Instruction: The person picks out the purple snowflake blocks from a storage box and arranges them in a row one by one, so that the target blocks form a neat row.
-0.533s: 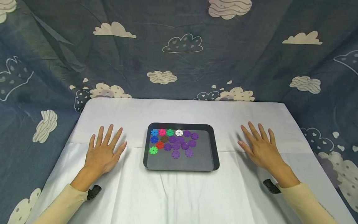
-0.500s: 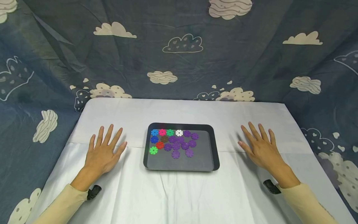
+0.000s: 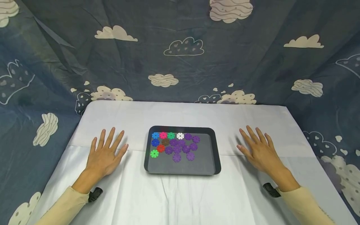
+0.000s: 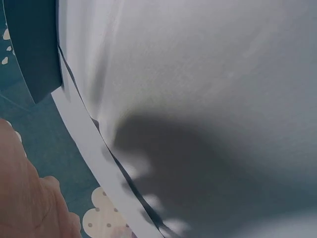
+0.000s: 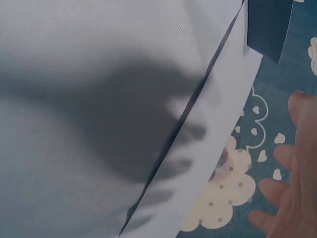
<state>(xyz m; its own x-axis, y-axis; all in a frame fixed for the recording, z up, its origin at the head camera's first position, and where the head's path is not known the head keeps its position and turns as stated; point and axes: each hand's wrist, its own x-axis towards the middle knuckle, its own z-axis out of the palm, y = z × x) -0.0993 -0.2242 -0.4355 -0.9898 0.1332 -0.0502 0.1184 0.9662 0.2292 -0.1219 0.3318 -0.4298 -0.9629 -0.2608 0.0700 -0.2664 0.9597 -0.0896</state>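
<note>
No handling is under way: neither hand holds a disc, and every disc in view lies inside the tray [image 3: 216,156], so the work looks either not begun or already over; which of the two, and what is left, I cannot tell. The tray sits mid-desk, between the hands and well apart from both. In it, the purple discs [image 3: 186,149] make a loose, close cluster in the middle. Left of them, toward the tray's left wall, are two blue discs [image 3: 155,142], a red disc [image 3: 161,148], a brown disc [image 3: 165,142] and, nearest, a light green disc [image 3: 154,153]. Along the far wall are a pink disc [image 3: 163,135], a green disc [image 3: 171,135] and a white disc [image 3: 180,136]. The left hand [image 3: 102,159] and right hand [image 3: 260,153] appear to hover over the white-covered desk [image 3: 180,200], palms down, each grip spread with fingers apart and pinching nothing.
</note>
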